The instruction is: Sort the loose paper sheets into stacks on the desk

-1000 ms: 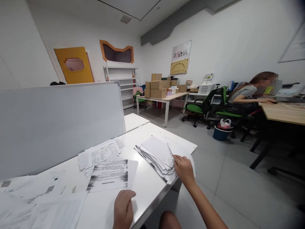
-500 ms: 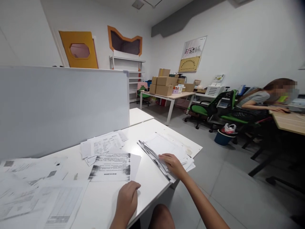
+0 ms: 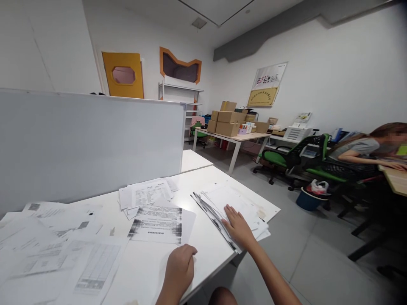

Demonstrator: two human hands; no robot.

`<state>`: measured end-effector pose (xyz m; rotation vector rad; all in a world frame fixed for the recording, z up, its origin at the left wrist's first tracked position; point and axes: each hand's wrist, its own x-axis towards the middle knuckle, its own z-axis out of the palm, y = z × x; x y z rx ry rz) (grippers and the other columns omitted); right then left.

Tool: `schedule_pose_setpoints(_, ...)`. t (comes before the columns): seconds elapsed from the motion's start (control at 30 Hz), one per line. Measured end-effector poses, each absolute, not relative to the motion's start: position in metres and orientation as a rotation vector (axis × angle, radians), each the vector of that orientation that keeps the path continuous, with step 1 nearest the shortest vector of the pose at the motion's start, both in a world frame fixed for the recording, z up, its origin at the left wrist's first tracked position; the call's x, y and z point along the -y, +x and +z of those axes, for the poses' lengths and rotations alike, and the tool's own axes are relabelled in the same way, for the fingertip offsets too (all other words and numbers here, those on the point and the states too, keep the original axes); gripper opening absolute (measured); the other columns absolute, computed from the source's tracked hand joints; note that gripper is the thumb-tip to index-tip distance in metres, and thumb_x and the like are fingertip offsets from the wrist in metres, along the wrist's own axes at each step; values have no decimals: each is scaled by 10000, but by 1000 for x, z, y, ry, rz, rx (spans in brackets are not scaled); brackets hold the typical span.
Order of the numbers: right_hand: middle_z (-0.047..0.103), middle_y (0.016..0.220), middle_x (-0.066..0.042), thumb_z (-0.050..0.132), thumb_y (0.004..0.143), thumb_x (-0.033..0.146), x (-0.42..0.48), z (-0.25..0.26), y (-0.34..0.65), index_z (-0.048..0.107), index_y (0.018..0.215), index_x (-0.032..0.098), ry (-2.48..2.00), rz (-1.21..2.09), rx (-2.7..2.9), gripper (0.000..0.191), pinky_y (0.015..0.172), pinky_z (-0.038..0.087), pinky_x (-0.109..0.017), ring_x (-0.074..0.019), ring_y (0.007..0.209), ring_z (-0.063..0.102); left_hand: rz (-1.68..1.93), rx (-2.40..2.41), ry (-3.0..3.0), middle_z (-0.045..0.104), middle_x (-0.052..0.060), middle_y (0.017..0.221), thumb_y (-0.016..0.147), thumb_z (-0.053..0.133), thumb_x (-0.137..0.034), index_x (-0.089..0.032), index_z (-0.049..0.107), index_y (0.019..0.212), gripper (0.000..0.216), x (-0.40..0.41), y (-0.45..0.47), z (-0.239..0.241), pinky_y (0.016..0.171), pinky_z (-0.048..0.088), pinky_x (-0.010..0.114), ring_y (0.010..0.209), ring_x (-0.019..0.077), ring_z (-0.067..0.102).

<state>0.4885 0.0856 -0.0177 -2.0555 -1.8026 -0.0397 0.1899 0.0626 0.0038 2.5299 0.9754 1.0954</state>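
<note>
My right hand (image 3: 238, 228) lies flat with its fingers stretched over a loose stack of papers (image 3: 222, 197) near the right end of the white desk (image 3: 203, 271). The stack's left side shows several uneven sheet edges. By the desk's front edge, my left hand (image 3: 180, 267) rests with its fingers curled in, and no paper shows in it. Just beyond that hand is a printed sheet with dark smudged sides (image 3: 156, 225), overlapping a blank sheet. Farther back, a small pile of printed papers (image 3: 149, 192) lies by the divider.
Many spread papers (image 3: 47, 254) cover the desk's left part. A white divider (image 3: 92, 144) stands along the back. Beyond are cardboard boxes (image 3: 227, 123) on another table, green chairs (image 3: 275, 158), a blue bin (image 3: 309, 201) and a person (image 3: 359, 148) leaning over a desk at right.
My right hand has slid from the stack's left edge onto its top sheet, its fingers now flatter. The left hand stays curled on the desk. The view has shifted slightly.
</note>
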Motion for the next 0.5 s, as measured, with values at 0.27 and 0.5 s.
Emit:
schedule_pose_setpoints(0.27, 322, 1499, -123, 343, 914, 452, -84, -11, 488, 365, 1412, 120, -2086, 2, 1783, 599, 1137, 208, -488, -253, 1400, 254, 1126, -990, 2501, 668, -8, 740, 733, 381, -8, -220, 587, 811, 306, -66, 191, 5, 588, 495, 271, 672, 156, 637)
schedule_pose_setpoints(0.5, 450, 1423, -133, 279, 951, 388, -102, 9, 394, 459, 1340, 172, -1684, -82, 1474, 480, 1112, 253, -517, -238, 1375, 314, 1306, -925, 2456, 690, 11, 801, 759, 364, -43, -224, 614, 877, 331, -62, 186, 5, 650, 515, 283, 742, 159, 649)
